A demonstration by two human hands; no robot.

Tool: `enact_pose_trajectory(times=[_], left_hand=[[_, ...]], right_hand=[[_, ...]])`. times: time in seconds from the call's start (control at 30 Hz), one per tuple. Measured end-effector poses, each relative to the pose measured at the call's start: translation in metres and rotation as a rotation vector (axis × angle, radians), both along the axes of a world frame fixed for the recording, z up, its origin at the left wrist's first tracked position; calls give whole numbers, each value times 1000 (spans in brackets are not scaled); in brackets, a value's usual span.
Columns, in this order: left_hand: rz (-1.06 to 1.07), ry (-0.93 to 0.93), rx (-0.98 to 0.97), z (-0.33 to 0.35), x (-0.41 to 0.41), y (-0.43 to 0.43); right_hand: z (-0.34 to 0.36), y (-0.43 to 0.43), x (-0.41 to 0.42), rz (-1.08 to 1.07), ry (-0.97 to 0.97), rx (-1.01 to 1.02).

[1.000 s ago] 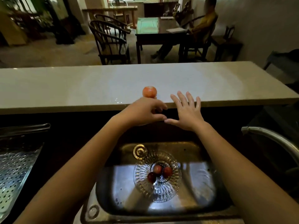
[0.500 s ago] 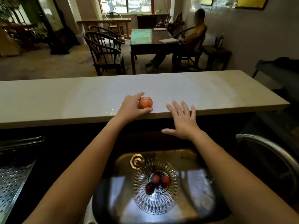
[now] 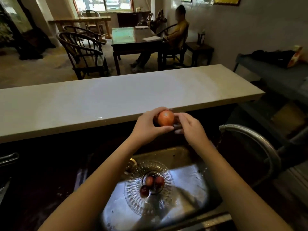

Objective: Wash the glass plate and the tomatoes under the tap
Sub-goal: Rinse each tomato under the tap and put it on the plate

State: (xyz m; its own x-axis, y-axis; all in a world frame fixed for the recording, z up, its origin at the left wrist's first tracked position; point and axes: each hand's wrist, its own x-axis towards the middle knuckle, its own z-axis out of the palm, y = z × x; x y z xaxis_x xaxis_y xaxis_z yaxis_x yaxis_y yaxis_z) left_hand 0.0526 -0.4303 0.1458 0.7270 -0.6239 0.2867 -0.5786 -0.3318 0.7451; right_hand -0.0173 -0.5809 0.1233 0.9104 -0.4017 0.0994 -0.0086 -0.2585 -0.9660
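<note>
An orange-red tomato (image 3: 165, 117) is held in the air above the sink, just in front of the counter's edge. My left hand (image 3: 147, 126) grips it from the left and below. My right hand (image 3: 190, 129) touches it from the right, fingers curled against it. Below, a cut-glass plate (image 3: 133, 195) lies in the steel sink (image 3: 188, 177) with three small dark-red tomatoes (image 3: 152, 184) in its middle. The curved metal tap (image 3: 250, 137) reaches in from the right, its spout to the right of my hands, with a thin stream of water falling from it.
A long pale counter (image 3: 83, 104) runs across behind the sink. A perforated metal drainer edge (image 3: 6, 164) shows at the far left. Beyond the counter are dark wooden chairs (image 3: 83, 52), a table (image 3: 133, 39) and a seated person (image 3: 176, 34).
My left hand took the tomato off the counter and brought it right and towards me, over the sink. My right hand closed in from open and now touches the tomato.
</note>
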Motion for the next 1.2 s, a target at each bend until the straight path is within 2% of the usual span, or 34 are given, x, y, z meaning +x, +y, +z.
enact_pose_trajectory(times=[0.07, 0.13, 0.2, 0.4, 0.53, 0.67, 0.93, 1.1, 1.2], left_hand=[[-51, 49, 17, -17, -16, -27], [-92, 133, 0, -35, -29, -54], [-127, 223, -23, -50, -40, -78], [-262, 489, -166, -74, -58, -123], [-295, 590, -245, -79, -64, -131], [-309, 607, -241, -83, -66, -137], [-136, 603, -164, -77, -78, -182], [-271, 586, -152, -78, -83, -186], [-215, 634, -159, -79, -79, -185]], right_hand=[[-18, -3, -19, -68, 89, 389], [-32, -15, -32, -148, 86, 659], [-39, -28, -41, -233, 51, 796], [-50, -51, -53, -452, -30, 1020], [-58, -60, -66, -483, -34, 990], [-61, -66, -71, -453, -11, 913], [-65, -74, -74, -523, 92, 650], [-64, -87, -76, -619, 130, 739], [-64, -83, -74, -589, 135, 669]])
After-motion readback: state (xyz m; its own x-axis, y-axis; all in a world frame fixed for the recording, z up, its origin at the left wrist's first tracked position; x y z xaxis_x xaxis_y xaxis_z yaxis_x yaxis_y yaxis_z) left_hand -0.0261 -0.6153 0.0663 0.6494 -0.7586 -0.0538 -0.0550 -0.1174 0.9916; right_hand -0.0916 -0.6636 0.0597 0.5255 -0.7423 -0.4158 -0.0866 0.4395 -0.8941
